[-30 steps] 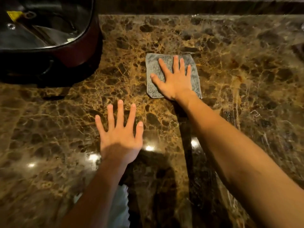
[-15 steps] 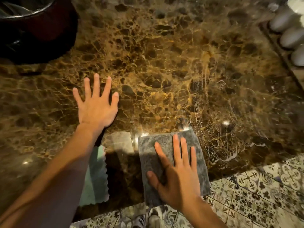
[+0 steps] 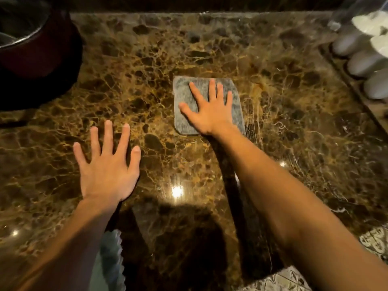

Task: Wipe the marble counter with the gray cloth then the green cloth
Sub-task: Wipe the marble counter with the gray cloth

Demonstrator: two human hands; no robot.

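Note:
The gray cloth (image 3: 186, 95) lies flat in the middle of the brown marble counter (image 3: 273, 101). My right hand (image 3: 207, 110) presses down on it with fingers spread, covering its near right part. My left hand (image 3: 107, 166) rests flat on the bare marble to the near left, fingers apart, holding nothing. The green cloth (image 3: 109, 263) with a zigzag edge hangs at the counter's near edge, partly hidden under my left forearm.
A dark red pot (image 3: 35, 49) with a metal inner bowl stands at the far left. A wooden tray (image 3: 346, 80) holding several pale rounded items (image 3: 365, 61) sits at the far right. Patterned floor tiles (image 3: 375, 240) show past the counter's near right edge.
My right hand has pushed the gray cloth from the near edge back out to the middle of the counter. My left hand stays flat on the marble.

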